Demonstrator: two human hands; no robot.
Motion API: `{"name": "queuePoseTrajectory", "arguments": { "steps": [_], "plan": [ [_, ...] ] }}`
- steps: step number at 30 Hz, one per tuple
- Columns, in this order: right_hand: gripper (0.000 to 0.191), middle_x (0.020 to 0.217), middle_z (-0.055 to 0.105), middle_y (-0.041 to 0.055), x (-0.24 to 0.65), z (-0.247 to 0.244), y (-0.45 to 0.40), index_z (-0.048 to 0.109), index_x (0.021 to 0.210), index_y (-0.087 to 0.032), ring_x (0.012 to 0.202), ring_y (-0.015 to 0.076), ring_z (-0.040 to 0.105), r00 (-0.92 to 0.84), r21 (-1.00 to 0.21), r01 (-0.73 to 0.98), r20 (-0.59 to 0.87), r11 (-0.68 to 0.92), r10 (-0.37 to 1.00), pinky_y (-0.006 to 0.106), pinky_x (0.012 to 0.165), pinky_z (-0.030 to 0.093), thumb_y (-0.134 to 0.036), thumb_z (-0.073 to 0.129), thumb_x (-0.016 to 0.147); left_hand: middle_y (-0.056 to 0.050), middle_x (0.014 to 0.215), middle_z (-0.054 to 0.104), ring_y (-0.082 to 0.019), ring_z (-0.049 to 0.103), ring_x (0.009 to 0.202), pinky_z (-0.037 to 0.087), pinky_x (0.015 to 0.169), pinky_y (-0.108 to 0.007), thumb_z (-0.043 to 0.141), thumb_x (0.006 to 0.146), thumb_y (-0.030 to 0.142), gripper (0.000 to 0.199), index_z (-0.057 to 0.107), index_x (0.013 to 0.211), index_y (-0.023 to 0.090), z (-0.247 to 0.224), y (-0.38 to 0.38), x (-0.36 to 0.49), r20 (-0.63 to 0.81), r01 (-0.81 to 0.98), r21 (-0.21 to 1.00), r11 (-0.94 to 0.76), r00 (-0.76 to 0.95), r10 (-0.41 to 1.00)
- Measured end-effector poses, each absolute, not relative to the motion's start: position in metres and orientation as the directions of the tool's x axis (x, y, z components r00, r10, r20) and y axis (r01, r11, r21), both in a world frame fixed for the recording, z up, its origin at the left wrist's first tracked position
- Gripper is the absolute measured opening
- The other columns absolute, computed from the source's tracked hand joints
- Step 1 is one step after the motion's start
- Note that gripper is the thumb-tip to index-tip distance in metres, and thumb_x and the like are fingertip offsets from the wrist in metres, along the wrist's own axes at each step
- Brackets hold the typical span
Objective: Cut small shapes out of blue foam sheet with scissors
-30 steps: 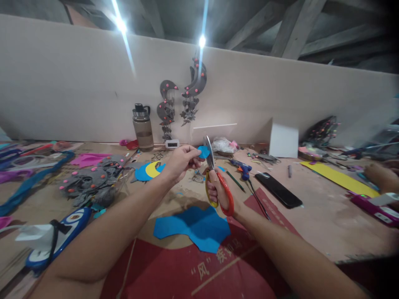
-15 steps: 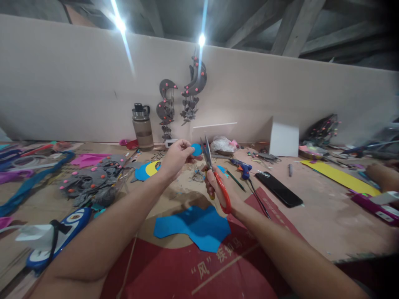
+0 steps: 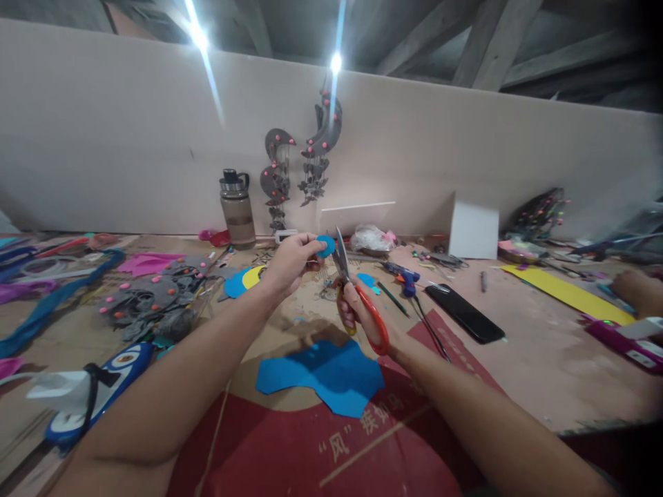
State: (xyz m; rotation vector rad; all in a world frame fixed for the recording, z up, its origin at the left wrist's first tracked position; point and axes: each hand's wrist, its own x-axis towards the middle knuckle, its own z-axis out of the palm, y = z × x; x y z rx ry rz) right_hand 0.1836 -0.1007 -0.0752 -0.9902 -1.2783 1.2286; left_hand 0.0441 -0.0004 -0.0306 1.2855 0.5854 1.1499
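Note:
My left hand (image 3: 291, 264) pinches a small round blue piece (image 3: 326, 246) between thumb and fingertips. Beside it my right hand (image 3: 359, 310) grips red-handled scissors (image 3: 380, 331), whose blades point up and away, near the right edge of the blue piece. Below both hands a larger blue sheet (image 3: 324, 376) with curved cut edges lies on the red and brown cardboard (image 3: 280, 455). Blue and yellow cut shapes (image 3: 243, 283) rest behind my left forearm.
A bottle (image 3: 237, 210) stands at the back wall. Right of my hands lie a green pencil (image 3: 392, 298), a blue glue gun (image 3: 407, 277) and a black phone (image 3: 465, 313). Grey felt pieces (image 3: 155, 297) are heaped left. Another person's hand (image 3: 638, 290) shows far right.
The scissors and my right hand have shifted slightly, with the blades tilted a little more to the left. The blue round piece has turned slightly in my left fingers.

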Motion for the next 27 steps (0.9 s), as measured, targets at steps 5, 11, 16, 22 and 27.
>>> {"name": "queuePoseTrajectory", "arguments": {
  "steps": [5,11,16,22,27],
  "plan": [
    [0.049,0.063,0.038,-0.0076,0.1850,-0.0795,-0.0977,0.040,0.086,-0.023,0.045,0.0059,0.030,-0.139,-0.986,-0.138,0.114,0.095,0.984,0.020,0.041,0.027,-0.066,0.062,0.078,-0.003,0.065,0.063,-0.009,0.054,0.051,0.036,0.046,-0.020,0.071,0.066,0.025,0.017,0.059,0.068,0.013,-0.0307,0.0002,0.0419,0.226,-0.271,0.956,-0.116,0.419,0.880],
    [0.049,0.062,0.034,-0.0088,0.1840,-0.0766,-0.0989,0.039,0.086,-0.023,0.045,0.0051,0.028,-0.133,-0.991,-0.109,0.092,0.078,0.987,0.019,0.041,0.025,-0.065,0.062,0.078,-0.003,0.061,0.061,-0.009,0.055,0.050,0.036,0.046,-0.019,0.070,0.066,0.024,0.016,0.058,0.065,0.013,-0.0280,-0.0013,0.0410,0.207,-0.246,0.963,-0.109,0.415,0.886],
    [0.049,0.061,0.034,-0.0091,0.1818,-0.0738,-0.1007,0.038,0.086,-0.024,0.045,0.0050,0.027,-0.113,-0.994,-0.099,0.067,0.056,0.991,0.018,0.041,0.023,-0.065,0.064,0.077,-0.004,0.063,0.062,-0.008,0.054,0.049,0.037,0.046,-0.019,0.069,0.067,0.023,0.014,0.060,0.068,0.012,-0.0272,-0.0017,0.0409,0.196,-0.215,0.970,-0.115,0.409,0.891],
    [0.049,0.060,0.035,-0.0092,0.1827,-0.0761,-0.0987,0.036,0.083,-0.024,0.044,0.0047,0.027,-0.106,-0.993,-0.115,0.042,0.030,0.993,0.017,0.040,0.023,-0.062,0.065,0.077,-0.003,0.062,0.060,-0.009,0.056,0.049,0.038,0.045,-0.019,0.069,0.067,0.022,0.014,0.060,0.068,0.012,-0.0284,-0.0003,0.0412,0.207,-0.206,0.970,-0.130,0.413,0.887],
    [0.047,0.060,0.035,-0.0092,0.1845,-0.0790,-0.0975,0.034,0.082,-0.023,0.044,0.0041,0.027,-0.113,-0.992,-0.124,0.020,0.006,0.993,0.016,0.040,0.023,-0.061,0.062,0.080,-0.002,0.062,0.060,-0.008,0.056,0.050,0.038,0.045,-0.019,0.069,0.068,0.022,0.014,0.059,0.069,0.012,-0.0289,-0.0002,0.0409,0.208,-0.202,0.970,-0.133,0.418,0.884]
  ]
}}
